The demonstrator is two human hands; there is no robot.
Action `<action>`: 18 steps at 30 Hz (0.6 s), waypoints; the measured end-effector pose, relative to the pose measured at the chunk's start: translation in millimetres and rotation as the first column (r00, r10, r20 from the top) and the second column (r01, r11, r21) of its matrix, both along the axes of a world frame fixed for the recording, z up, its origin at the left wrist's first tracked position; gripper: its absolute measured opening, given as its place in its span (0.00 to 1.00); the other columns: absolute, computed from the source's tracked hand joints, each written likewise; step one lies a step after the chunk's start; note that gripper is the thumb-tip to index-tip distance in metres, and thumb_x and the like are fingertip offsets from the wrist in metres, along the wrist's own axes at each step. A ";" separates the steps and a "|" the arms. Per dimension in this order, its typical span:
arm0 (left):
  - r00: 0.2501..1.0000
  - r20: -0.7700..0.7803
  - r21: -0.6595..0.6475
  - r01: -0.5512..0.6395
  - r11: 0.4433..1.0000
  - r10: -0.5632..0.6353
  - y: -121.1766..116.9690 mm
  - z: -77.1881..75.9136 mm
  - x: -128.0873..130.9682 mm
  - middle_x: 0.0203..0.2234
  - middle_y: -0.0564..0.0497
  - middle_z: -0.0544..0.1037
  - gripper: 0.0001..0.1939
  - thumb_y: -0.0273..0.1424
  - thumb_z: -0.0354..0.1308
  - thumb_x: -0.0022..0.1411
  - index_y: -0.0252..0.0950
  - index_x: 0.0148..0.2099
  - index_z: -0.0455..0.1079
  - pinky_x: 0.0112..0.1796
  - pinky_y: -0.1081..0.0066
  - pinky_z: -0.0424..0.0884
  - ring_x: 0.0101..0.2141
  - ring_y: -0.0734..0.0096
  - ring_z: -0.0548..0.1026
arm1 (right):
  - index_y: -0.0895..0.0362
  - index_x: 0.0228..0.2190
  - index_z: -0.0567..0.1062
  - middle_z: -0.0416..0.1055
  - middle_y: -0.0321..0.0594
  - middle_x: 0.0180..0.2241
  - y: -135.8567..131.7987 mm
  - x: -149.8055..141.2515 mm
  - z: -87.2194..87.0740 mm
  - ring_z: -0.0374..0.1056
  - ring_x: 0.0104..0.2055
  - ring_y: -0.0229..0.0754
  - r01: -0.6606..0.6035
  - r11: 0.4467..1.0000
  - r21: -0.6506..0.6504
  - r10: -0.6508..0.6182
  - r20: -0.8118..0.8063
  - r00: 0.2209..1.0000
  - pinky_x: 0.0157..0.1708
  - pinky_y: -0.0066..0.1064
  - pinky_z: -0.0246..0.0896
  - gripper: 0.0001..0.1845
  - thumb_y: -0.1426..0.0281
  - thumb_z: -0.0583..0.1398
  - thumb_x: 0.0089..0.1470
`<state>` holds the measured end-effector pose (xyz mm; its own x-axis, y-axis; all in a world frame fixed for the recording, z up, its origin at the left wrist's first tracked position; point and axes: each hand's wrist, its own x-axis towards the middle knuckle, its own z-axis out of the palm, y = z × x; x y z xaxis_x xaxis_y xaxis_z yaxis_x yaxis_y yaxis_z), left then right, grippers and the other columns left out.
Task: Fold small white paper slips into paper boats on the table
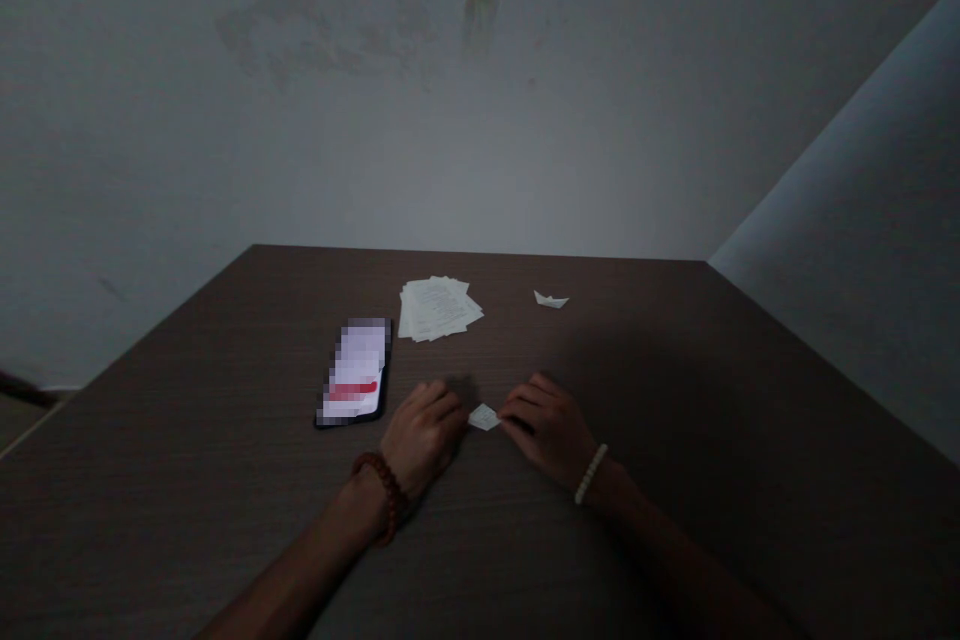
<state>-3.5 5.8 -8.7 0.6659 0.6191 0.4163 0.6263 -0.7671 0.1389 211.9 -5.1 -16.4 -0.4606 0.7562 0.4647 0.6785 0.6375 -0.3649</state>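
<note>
Our left hand (424, 433) and right hand (549, 428) pinch opposite corners of the small white folded paper (484, 417), low over the dark brown wooden table (480, 560), each grip closed on an edge, seemingly to keep its diamond shape steady.

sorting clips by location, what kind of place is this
Probably a plain room indoors, home or office unclear: a brown wood-look table against a bare, stained wall, with a lit phone and loose papers on it.

Lit phone (352, 370), dark brown table (187, 440), stained grey wall (600, 120)
</note>
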 end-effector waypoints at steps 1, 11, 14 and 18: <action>1.000 -0.016 -0.004 -0.004 1.000 0.003 0.1 0.1 0.2 0.26 0.48 0.72 0.11 0.22 0.49 0.63 0.34 0.30 0.70 0.33 0.66 0.61 0.32 0.65 0.64 | 0.56 0.30 0.75 0.72 0.39 0.32 -0.4 0.2 1.0 0.62 0.37 0.41 0.002 1.000 -0.003 -0.002 0.009 1.000 0.38 0.33 0.59 0.02 0.74 0.61 0.54; 0.996 -0.085 -0.086 -0.022 0.996 0.015 1.5 4.0 -2.1 0.30 0.47 0.72 0.09 0.20 0.51 0.58 0.34 0.32 0.71 0.35 0.66 0.64 0.34 0.64 0.65 | 0.55 0.29 0.76 0.71 0.38 0.32 -1.0 2.3 1.2 0.61 0.36 0.41 -0.001 0.999 -0.054 0.001 -0.015 1.000 0.37 0.33 0.59 0.02 0.72 0.62 0.54; 0.995 -0.095 -0.061 -0.022 0.998 0.016 1.5 4.4 -2.8 0.29 0.46 0.72 0.09 0.21 0.50 0.60 0.34 0.33 0.71 0.36 0.64 0.65 0.34 0.62 0.65 | 0.55 0.31 0.77 0.71 0.39 0.32 -1.1 2.4 0.5 0.61 0.37 0.41 -0.007 0.997 -0.073 0.005 -0.020 1.000 0.37 0.33 0.59 0.03 0.72 0.61 0.54; 1.000 -0.019 -0.078 -0.007 0.997 0.006 1.3 1.1 -2.0 0.29 0.46 0.71 0.10 0.27 0.50 0.63 0.34 0.33 0.72 0.38 0.62 0.66 0.35 0.62 0.65 | 0.55 0.31 0.77 0.70 0.39 0.32 -0.5 1.8 1.0 0.62 0.37 0.41 -0.017 0.996 -0.085 0.016 -0.022 1.000 0.37 0.34 0.58 0.04 0.73 0.61 0.54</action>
<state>-5.5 7.0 -7.6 0.6690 0.6534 0.3544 0.6342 -0.7504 0.1863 213.8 -5.6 -15.4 -0.4641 0.7857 0.4090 0.6597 0.6147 -0.4324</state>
